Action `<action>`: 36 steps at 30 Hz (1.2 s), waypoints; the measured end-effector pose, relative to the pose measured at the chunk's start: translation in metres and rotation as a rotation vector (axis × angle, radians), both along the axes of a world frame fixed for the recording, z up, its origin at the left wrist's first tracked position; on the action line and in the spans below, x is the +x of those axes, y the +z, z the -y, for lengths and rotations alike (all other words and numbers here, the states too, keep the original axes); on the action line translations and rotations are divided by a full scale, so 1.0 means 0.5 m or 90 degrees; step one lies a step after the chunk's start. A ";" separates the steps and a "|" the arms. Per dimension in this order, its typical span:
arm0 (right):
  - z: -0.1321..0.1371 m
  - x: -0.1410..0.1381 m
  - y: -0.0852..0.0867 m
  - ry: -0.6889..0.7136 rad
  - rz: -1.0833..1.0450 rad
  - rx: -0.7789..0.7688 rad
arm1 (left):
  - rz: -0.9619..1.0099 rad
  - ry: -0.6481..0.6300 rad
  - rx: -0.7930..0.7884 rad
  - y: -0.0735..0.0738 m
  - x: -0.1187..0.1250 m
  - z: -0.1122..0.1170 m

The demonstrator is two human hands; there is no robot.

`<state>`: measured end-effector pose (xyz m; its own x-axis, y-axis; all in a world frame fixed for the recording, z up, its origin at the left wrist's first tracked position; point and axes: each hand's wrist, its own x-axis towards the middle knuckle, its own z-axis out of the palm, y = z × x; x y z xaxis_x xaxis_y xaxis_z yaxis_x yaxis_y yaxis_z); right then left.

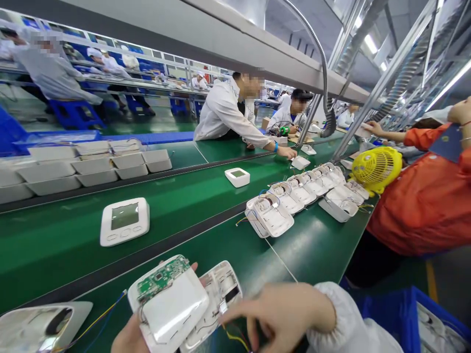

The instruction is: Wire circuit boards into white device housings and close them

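Observation:
My left hand (130,338) grips a white device housing (176,311) from below and behind, with fingertips showing past its far edge. A green circuit board (164,278) is fixed at its upper end. Just right of it, partly overlapped, is an open half-shell (221,289) with parts and wires inside. Over the lower part of that shell is my right hand (274,316), slightly blurred, index finger stretched toward the shell's edge and the other fingers bent downward. Yellow and red wires (235,337) run beneath these fingers; I see no firm hold on them.
Another wired half-shell (46,323) lies at left. Finished-looking monitors with screens (125,220) sit on the green belt (184,198). A row of open shells (272,215), a yellow fan (377,169) and a blue crate (408,318) are at right. A co-worker's hand (287,152) reaches over the belt.

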<state>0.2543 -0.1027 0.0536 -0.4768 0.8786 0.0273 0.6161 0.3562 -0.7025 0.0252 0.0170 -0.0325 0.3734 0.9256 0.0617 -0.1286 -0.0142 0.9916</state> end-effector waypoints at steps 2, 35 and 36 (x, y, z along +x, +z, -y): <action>0.013 -0.015 -0.001 0.080 -0.056 -0.004 | 0.047 -0.035 -0.077 0.009 0.008 0.003; -0.171 -0.088 -0.047 -0.068 -0.257 0.028 | 0.312 -0.042 -0.346 0.015 -0.001 0.034; -0.173 -0.087 -0.050 -0.112 -0.248 0.016 | 0.306 -0.027 -0.352 0.010 -0.002 0.035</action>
